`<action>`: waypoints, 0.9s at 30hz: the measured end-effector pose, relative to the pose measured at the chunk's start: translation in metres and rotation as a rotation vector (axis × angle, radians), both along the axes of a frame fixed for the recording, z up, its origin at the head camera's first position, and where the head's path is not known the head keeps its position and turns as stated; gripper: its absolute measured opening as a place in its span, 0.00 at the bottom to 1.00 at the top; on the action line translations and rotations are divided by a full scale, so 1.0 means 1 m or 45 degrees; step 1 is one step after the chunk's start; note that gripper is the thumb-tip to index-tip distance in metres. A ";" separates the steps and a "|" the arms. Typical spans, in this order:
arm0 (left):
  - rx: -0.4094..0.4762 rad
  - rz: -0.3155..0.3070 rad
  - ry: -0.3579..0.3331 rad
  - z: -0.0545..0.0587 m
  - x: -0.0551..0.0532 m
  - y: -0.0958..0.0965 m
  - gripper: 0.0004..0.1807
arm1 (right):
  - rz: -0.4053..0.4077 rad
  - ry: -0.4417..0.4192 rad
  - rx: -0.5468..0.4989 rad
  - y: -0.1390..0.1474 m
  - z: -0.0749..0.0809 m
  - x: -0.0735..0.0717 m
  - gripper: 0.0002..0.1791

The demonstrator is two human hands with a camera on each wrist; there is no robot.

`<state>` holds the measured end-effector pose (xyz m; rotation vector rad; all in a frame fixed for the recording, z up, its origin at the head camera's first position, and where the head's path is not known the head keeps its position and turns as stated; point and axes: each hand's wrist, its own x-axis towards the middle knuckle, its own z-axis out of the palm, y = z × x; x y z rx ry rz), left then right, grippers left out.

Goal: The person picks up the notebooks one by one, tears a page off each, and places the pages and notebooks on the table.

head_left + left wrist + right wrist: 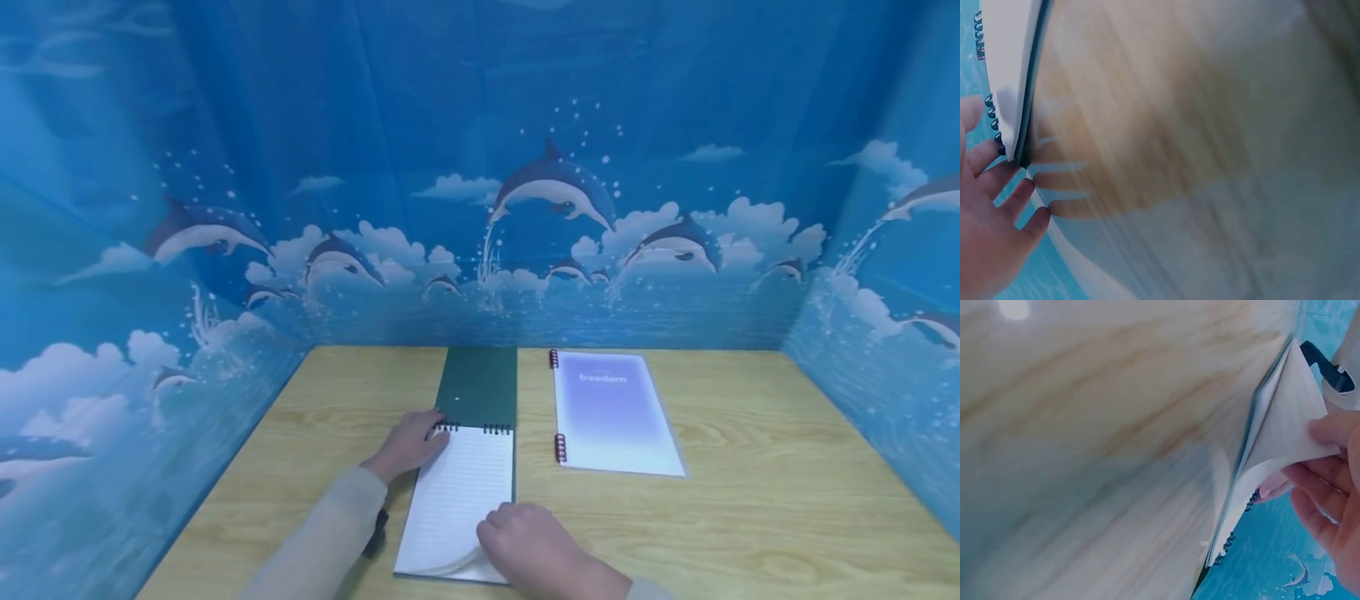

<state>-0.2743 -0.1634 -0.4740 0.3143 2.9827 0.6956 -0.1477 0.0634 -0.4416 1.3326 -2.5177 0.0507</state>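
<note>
A spiral notepad (465,492) with lined white pages lies on the table, its dark green cover (480,385) flipped back flat above the binding. At its upper left corner rests my left hand (411,442), thumb over the page and fingers beside the black coils (992,112). Those fingers look spread and relaxed in the left wrist view. My right hand (528,542) pinches the lower right corner of the top pages (1294,419) between thumb and fingers. The lifted paper curves up from the sheets beneath.
To the right of the notepad lies a purple and white booklet (615,417) marked "freedom", with red binding rings (560,448) on its left side. The wood-grain table (750,500) ends at blue curtains (450,100) printed with dolphins.
</note>
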 end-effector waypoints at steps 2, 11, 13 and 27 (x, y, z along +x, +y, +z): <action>0.004 -0.016 0.003 -0.001 0.001 -0.001 0.27 | -0.072 -0.124 -0.056 -0.002 0.001 -0.002 0.03; 0.022 -0.084 -0.098 -0.002 0.006 -0.003 0.34 | -0.511 -0.975 -0.650 -0.009 0.006 -0.010 0.08; 0.025 -0.085 -0.130 0.001 0.006 -0.002 0.35 | -0.545 -0.996 -0.701 -0.010 0.007 -0.011 0.06; -0.035 -0.603 -0.046 0.072 0.064 0.022 0.25 | -0.515 -0.563 -0.659 -0.005 0.013 -0.023 0.05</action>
